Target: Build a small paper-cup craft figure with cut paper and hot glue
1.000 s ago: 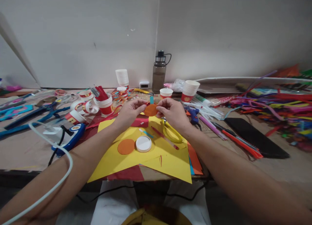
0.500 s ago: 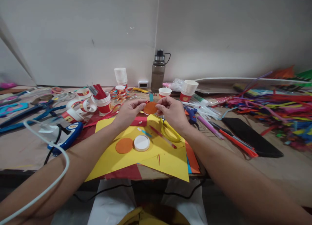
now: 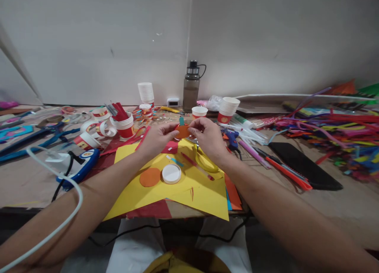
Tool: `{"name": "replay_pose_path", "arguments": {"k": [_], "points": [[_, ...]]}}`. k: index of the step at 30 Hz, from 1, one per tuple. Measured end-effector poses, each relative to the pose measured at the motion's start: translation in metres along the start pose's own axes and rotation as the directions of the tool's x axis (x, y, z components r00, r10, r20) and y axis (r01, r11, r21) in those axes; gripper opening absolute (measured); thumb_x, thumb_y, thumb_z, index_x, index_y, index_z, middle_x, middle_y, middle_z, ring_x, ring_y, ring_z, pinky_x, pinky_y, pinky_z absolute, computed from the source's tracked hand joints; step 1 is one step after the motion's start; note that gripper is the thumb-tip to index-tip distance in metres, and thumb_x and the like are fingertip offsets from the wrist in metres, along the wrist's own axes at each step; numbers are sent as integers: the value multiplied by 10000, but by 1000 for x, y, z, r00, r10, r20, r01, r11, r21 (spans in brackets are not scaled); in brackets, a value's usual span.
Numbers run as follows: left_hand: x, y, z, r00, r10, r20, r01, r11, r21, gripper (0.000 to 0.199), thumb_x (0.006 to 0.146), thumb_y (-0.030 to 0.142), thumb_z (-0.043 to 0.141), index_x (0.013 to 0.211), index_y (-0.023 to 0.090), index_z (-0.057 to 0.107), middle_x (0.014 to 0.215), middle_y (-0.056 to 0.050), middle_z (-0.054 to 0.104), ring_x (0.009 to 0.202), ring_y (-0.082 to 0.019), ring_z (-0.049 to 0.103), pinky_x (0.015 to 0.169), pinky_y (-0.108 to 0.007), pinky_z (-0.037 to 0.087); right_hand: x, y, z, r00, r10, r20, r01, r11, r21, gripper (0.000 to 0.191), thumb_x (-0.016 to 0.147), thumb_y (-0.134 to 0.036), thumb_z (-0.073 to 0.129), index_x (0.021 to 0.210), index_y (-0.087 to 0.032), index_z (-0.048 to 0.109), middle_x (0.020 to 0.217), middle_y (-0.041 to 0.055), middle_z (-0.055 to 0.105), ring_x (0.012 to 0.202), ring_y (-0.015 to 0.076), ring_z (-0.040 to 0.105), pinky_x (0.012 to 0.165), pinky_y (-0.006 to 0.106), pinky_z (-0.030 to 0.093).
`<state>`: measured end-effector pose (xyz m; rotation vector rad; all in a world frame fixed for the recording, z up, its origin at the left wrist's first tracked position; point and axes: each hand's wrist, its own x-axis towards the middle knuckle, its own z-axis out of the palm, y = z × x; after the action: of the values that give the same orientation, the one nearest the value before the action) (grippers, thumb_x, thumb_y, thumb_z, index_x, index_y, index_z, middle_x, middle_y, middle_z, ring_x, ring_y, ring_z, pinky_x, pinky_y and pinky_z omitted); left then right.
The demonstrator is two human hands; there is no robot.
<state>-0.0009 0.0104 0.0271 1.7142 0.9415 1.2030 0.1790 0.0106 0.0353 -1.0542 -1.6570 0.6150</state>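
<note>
Between my two hands, above the far part of the yellow paper (image 3: 127,198), is an orange paper disc (image 3: 182,132) with a small teal strip (image 3: 181,121) standing up at its top edge. My left hand (image 3: 158,138) pinches the disc's left side. On the right side, the thumb and fingers of my right hand (image 3: 206,138) are closed on it. Nearer to me a second orange paper circle (image 3: 150,177) lies flat beside a round white lid (image 3: 171,174). A red pencil (image 3: 197,166) and yellow-handled scissors (image 3: 206,161) rest below my right hand.
Paper cups holding red sticks (image 3: 122,125) stand left, near a blue power strip (image 3: 83,168). A water bottle (image 3: 191,89) and stacked cups (image 3: 227,109) are behind. To the right lie a glue gun (image 3: 231,138), a box cutter (image 3: 288,172), a black phone-like slab (image 3: 304,165) and colourful pipe cleaners (image 3: 325,127).
The orange disc has tipped slightly and shifted a little in my fingers, with both hands still at its sides. The whole view has moved slightly; the things on the table lie as before.
</note>
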Motion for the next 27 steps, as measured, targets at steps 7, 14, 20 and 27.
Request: {"name": "replay_pose_path", "arguments": {"k": [7, 14, 20, 27], "points": [[-1, -1, 4, 1000, -4, -24, 3, 999, -39, 331, 811, 300, 639, 1109, 167, 688, 1069, -64, 709, 877, -169, 658, 791, -312, 563, -1, -5, 0, 999, -22, -24, 20, 998, -67, 67, 772, -142, 600, 765, -192, 557, 752, -4, 602, 685, 131, 540, 660, 289, 446], [-2, 3, 9, 999, -30, -42, 25, 993, -116, 283, 777, 281, 661, 1024, 147, 691, 1017, -70, 707, 894, -178, 647, 735, -290, 567, -1, -1, 2, 997, -71, -38, 64, 984, -164, 84, 780, -188, 615, 833, -201, 550, 824, 12, 580, 742, 151, 537, 676, 305, 441], [-2, 2, 9, 995, -84, -54, 75, 985, -158, 270, 748, 279, 689, 984, 147, 692, 935, -54, 710, 825, -156, 645, 692, -265, 563, -3, -4, 4, 1000, -27, 16, 28, 996, -81, 70, 799, -178, 593, 833, -204, 537, 804, 6, 606, 717, 143, 566, 657, 299, 460], [-4, 4, 10, 982, -186, -42, 170, 953, -252, 310, 741, 422, 701, 892, 153, 669, 813, -27, 660, 662, -129, 618, 548, -251, 551, -4, -5, 7, 996, -86, 4, 86, 994, -75, 150, 785, -222, 650, 850, -209, 516, 862, 17, 587, 764, 150, 561, 683, 306, 471]]}}
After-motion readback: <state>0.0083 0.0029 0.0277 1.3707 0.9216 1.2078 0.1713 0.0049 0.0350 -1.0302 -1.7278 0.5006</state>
